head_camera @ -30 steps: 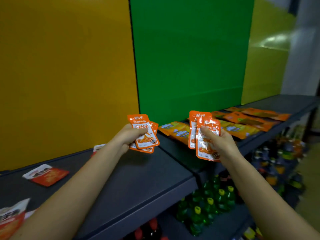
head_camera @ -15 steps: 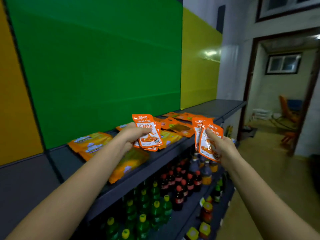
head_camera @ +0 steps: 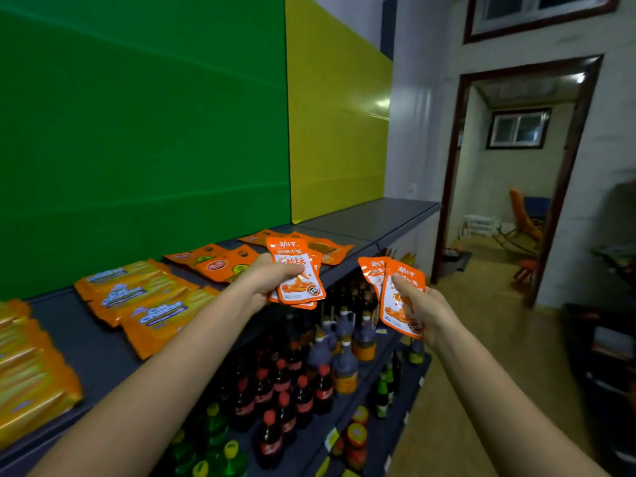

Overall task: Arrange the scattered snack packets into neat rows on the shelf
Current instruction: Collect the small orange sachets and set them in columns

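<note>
The left hand grips a small stack of orange snack packets, with the thumb on the front and the fingers curled behind. The front packet has white Chinese writing at the top and a picture of orange food lower down. The words are too blurry to read for sure.

At 3 o'clock from it, the right hand pinches a second bunch of the same packets, with the thumb pressed on the front. Both bunches are up in the air by the front edge of the grey shelf, not lying on it.

On the shelf, at 9 o'clock from the left hand, lie big orange packs with blurry blue writing. At 11 o'clock lie flat orange packets with round labels. At 6 o'clock, lower down, stand dark bottles with red caps and green bottles with yellow caps.
</note>
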### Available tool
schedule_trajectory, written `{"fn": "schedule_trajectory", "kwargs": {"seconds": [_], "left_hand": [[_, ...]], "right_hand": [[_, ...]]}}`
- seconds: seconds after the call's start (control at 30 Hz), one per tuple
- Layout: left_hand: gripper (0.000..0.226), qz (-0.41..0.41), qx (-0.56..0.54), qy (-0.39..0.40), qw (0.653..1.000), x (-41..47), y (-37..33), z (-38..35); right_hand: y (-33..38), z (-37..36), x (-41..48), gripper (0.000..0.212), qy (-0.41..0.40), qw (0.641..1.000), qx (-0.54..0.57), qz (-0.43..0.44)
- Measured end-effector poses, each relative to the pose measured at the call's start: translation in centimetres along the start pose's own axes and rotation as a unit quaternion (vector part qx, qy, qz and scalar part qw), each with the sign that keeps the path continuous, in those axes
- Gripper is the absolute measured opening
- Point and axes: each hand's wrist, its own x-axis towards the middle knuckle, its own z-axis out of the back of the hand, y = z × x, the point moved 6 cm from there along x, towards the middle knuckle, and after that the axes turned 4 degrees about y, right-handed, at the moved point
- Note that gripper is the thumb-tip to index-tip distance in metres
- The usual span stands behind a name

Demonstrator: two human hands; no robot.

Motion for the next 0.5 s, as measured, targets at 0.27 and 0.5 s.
{"fn": "schedule_trajectory", "kwargs": {"seconds": [0.27,0.5], "left_hand": [[0.008,0.007,0.001,-0.001,1.000,10.7,-0.5,-6.9],[0.011,0.003,-0.005,-0.026,1.000,22.5,-2.6,-10.6]], "right_hand": [[0.9,4.4,10.2,0.019,-0.005,1.000,-0.003,0.008],[3.9,5.4,22.4,0.018,0.016,0.999,-0.027,0.006]]}}
